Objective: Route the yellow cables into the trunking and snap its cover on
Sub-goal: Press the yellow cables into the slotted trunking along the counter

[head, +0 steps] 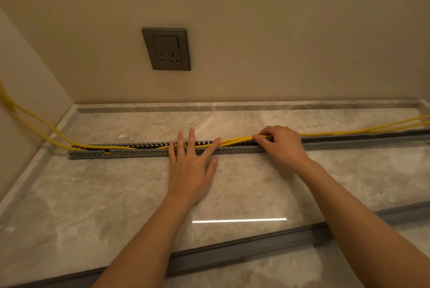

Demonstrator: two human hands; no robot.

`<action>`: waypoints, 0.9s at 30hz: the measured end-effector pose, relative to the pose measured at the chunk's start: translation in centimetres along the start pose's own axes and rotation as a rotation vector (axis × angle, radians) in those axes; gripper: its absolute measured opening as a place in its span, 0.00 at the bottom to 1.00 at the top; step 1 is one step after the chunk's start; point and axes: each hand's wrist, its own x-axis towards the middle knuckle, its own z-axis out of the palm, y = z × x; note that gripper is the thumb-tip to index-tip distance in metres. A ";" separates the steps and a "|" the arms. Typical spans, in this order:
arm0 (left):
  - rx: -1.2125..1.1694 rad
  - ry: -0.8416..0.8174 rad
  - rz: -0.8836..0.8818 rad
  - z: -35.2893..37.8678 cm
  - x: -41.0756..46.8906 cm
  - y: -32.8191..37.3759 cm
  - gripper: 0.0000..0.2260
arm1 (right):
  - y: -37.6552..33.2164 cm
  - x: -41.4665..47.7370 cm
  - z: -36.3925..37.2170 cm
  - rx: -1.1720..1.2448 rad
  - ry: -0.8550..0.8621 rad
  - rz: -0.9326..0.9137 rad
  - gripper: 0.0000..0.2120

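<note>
The right hand [282, 145] pinches the yellow cables [235, 141], seemingly just above the left-right trunking [144, 153], while the left hand [192, 166] presses them with straight fingers [191, 136].

No readable text, label, brand, number or sign shows anywhere.

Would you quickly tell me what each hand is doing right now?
Left hand: open, straight fingers flat across the yellow cables and the slotted trunking.
Right hand: closed, pinching the yellow cables.
</note>
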 end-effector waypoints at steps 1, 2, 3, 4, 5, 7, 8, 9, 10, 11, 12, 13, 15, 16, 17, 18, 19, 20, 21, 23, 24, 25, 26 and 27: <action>0.003 -0.001 -0.003 0.0 0.0 0.0 0.22 | 0.0 0.1 0.0 0.028 0.013 0.010 0.13; 0.009 -0.003 -0.005 0.0 0.0 0.0 0.22 | 0.0 0.2 0.0 0.061 0.026 0.018 0.12; 0.015 -0.006 -0.007 0.0 0.0 0.0 0.22 | 0.0 0.2 0.0 0.093 0.039 0.025 0.11; 0.018 -0.008 -0.008 0.1 0.1 0.0 0.22 | 0.0 0.2 0.0 0.124 0.052 0.031 0.10; 0.022 -0.011 -0.010 0.1 0.1 0.1 0.22 | 0.0 0.1 0.0 0.149 0.066 0.031 0.10; 0.024 -0.011 -0.012 0.1 0.0 0.1 0.22 | 0.0 -0.2 0.0 0.159 0.096 0.010 0.10; 0.025 -0.012 -0.012 0.1 0.0 0.1 0.22 | 0.1 -0.3 0.1 0.158 0.113 -0.006 0.10; 0.027 -0.013 -0.011 0.1 0.0 0.1 0.22 | 0.1 -0.4 0.1 0.161 0.135 -0.024 0.09; 0.029 -0.013 -0.011 0.0 0.0 0.1 0.22 | 0.0 -0.5 0.2 0.169 0.161 -0.038 0.09; 0.029 -0.013 -0.009 0.0 0.0 0.1 0.22 | 0.0 -0.7 0.3 0.175 0.194 -0.047 0.09; 0.027 -0.012 -0.009 0.0 0.0 0.0 0.22 | -0.1 -0.8 0.4 0.175 0.232 -0.054 0.10; 0.025 -0.009 -0.009 0.0 0.0 0.1 0.22 | -0.1 -1.0 0.6 0.166 0.269 -0.061 0.10; 0.022 -0.005 -0.008 0.0 0.0 0.1 0.22 | -0.2 -1.3 1.0 0.147 0.326 -0.081 0.11; 0.020 -0.005 -0.008 0.1 0.0 0.0 0.22 | -0.2 -1.4 1.2 0.139 0.346 -0.095 0.11; 0.022 -0.007 -0.007 0.1 0.0 0.0 0.22 | -0.1 -1.6 1.4 0.126 0.362 -0.111 0.11; 0.022 -0.008 -0.006 0.1 0.0 0.0 0.22 | 0.0 -1.7 1.5 0.102 0.368 -0.131 0.10; 0.020 -0.008 -0.006 0.1 0.0 0.0 0.22 | 0.0 -2.0 1.6 0.068 0.366 -0.159 0.09; 0.016 -0.009 -0.007 0.1 0.0 0.0 0.22 | 0.1 -2.2 1.6 0.030 0.355 -0.193 0.08; 0.015 -0.012 -0.009 0.0 0.0 0.0 0.22 | 0.3 -2.5 1.6 -0.011 0.334 -0.229 0.07; 0.025 -0.029 -0.005 0.0 0.0 0.1 0.23 | 0.7 -3.3 1.4 -0.090 0.279 -0.285 0.08; 0.032 -0.040 -0.006 0.0 0.1 0.1 0.23 | 1.0 -3.8 1.3 -0.133 0.252 -0.304 0.10; 0.045 -0.050 -0.007 -0.1 0.1 0.2 0.24 | 1.2 -4.2 1.3 -0.182 0.221 -0.320 0.14; 0.065 -0.051 -0.007 -0.1 0.1 0.4 0.24 | 1.4 -4.5 1.3 -0.229 0.180 -0.327 0.17; 0.090 -0.041 0.006 -0.1 0.2 0.7 0.25 | 1.5 -4.9 1.3 -0.266 0.135 -0.325 0.20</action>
